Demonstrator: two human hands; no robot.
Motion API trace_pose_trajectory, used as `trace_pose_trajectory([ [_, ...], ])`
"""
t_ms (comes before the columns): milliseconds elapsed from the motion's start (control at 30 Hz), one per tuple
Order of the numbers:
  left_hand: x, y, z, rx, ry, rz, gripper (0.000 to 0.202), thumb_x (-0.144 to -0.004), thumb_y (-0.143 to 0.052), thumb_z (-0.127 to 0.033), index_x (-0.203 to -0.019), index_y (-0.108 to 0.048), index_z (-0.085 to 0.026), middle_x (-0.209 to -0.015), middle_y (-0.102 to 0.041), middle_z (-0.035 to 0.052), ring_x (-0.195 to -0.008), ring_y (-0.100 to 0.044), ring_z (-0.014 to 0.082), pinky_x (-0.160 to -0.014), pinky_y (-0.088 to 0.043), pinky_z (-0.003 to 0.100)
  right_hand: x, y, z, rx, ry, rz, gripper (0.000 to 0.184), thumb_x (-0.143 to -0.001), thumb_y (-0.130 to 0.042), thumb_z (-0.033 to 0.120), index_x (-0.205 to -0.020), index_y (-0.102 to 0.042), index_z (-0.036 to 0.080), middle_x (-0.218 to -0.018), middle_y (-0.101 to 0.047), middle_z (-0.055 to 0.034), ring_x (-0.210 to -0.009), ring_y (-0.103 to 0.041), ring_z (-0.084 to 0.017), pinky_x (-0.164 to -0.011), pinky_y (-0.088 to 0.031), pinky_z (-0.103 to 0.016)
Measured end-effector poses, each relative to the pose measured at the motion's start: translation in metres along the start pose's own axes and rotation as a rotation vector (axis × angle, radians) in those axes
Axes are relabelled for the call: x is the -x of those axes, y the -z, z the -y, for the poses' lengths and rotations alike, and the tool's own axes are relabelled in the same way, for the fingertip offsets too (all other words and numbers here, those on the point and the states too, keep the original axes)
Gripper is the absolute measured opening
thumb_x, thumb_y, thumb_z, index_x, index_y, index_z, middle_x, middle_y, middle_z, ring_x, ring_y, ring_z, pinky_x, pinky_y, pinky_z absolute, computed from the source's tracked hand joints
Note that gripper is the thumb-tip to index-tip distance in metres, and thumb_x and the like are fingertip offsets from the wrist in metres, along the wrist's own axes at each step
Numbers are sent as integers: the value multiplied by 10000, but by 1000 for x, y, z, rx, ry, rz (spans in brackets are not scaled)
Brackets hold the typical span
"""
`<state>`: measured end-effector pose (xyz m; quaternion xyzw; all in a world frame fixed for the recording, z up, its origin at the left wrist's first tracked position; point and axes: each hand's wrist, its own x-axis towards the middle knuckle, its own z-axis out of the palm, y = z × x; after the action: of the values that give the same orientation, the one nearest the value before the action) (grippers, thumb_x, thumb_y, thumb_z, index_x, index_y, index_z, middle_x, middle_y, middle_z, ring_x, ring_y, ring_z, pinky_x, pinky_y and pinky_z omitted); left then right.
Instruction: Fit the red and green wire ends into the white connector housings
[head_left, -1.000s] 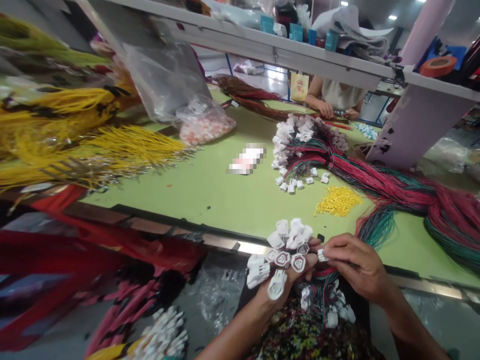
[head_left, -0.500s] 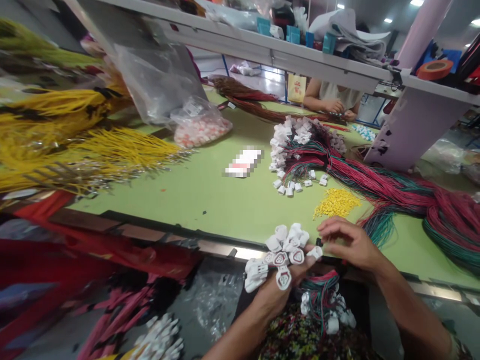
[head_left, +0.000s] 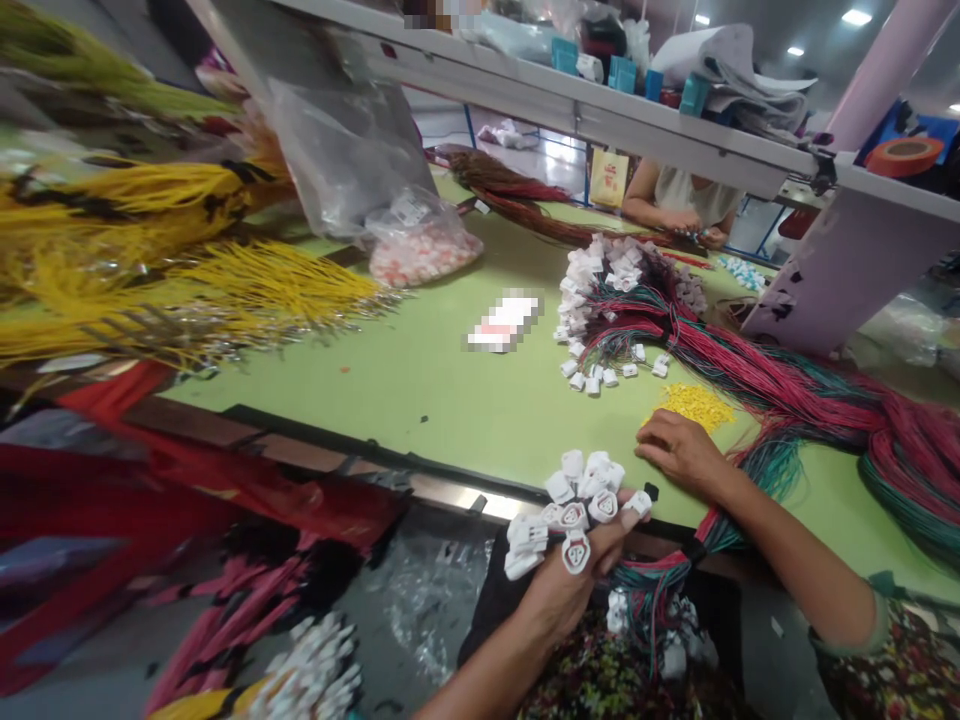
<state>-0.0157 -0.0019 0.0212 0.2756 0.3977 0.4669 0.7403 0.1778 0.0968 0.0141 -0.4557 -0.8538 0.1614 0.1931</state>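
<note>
White connectors [head_left: 577,498] — about a dozen — fill the left hand [head_left: 559,590]; right hand [head_left: 679,450] empty.

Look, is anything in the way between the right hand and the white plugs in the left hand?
Hardly anything. The right hand is close to the white plugs held in the left hand. Only a tiny black bit sits between them, at the edge of the green table.
</note>
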Motion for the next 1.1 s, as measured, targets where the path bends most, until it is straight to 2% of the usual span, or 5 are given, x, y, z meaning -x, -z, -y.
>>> trace_pose_trajectory([
  [333,0,1,-1,-23,10,-8,403,-654,-856,-372,-984,-759,-163,-693,-650,13,-484,-289,52,-479,-164,250,14,10,-6,-106,83,121,173,-925,-629,96,-994,-729,219,-919,-700,-32,-859,-640,-174,-797,-477,-286],
  [567,2,-1,-3,-28,-29,-17,298,-665,-849,-362,-897,-763,-196,-656,-629,0,-479,-257,73,-480,-164,268,25,1,3,-193,-143,-67,42,-899,-673,142,-893,-692,179,-853,-658,-25,-744,-608,-160,-700,-468,-278],
  [867,2,1,1,-29,-31,-33,298,-703,-842,-392,-869,-728,-173,-686,-628,-11,-476,-244,50,-480,-182,241,27,-4,26,-225,-117,-90,79,-919,-622,131,-890,-663,193,-825,-660,-20,-758,-621,-170,-715,-476,-283],
  [1000,2,0,1,1,-20,-88,311,-695,-848,-418,-836,-730,-167,-548,-469,-74,-457,-228,49,-466,-154,233,47,2,46,-390,-151,-219,29,-917,-661,212,-943,-673,207,-839,-707,-16,-728,-654,-159,-690,-516,-268],
  [1100,1,-3,1,4,-42,-105,289,-683,-856,-394,-816,-735,-168,-571,-509,-67,-446,-242,40,-455,-158,225,58,5,61,-456,-209,-313,49,-879,-714,227,-919,-691,212,-828,-723,-15,-720,-662,-161,-680,-531,-265],
])
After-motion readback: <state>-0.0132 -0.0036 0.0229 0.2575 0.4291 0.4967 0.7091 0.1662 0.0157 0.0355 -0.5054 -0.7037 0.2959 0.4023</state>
